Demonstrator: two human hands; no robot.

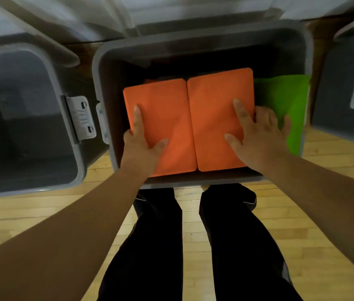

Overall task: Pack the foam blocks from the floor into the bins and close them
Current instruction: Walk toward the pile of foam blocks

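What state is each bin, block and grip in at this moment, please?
Middle bin: open, no lid on, blocks inside.
Left bin: open, no blocks visible inside.
Left orange block: lies flat in the middle bin, held.
Right orange block: flat beside it, edges touching, held.
Green block: in the middle bin, against its right wall.
Left grip: holds the left orange block.
Right grip: holds the right orange block.

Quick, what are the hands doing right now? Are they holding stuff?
Left hand: grips the left orange block.
Right hand: grips the right orange block.
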